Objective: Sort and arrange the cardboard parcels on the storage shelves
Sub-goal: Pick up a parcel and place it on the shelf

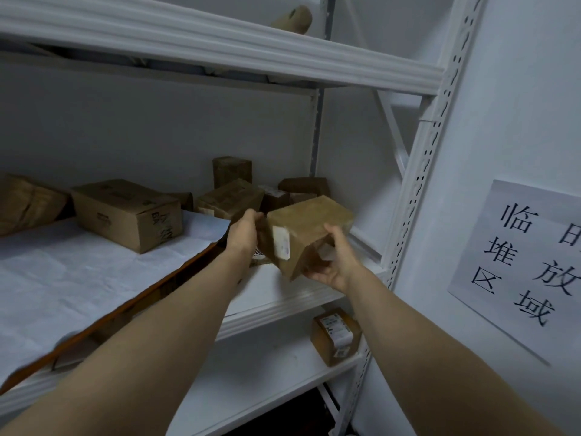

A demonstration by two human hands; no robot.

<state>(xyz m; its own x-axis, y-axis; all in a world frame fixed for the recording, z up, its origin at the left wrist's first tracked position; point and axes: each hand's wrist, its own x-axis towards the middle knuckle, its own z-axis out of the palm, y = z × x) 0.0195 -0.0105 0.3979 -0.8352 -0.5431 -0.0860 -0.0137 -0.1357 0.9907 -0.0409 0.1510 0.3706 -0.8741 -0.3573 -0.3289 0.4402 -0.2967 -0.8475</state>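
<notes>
A small brown cardboard parcel (301,231) with a white label on its near face is held tilted above the right end of the middle shelf (283,297). My left hand (243,232) grips its left side. My right hand (333,262) holds it from underneath and the right, fingers curled round its lower edge. Behind it, several small brown parcels (232,196) are heaped at the back right of the shelf. A larger printed carton (125,212) lies further left.
A crumpled brown parcel (28,202) lies at the far left. White paper (78,272) covers the left of the shelf. A labelled box (336,335) stands on the lower shelf. A cardboard tube (294,18) lies on the top shelf. A paper sign (528,262) hangs on the right wall.
</notes>
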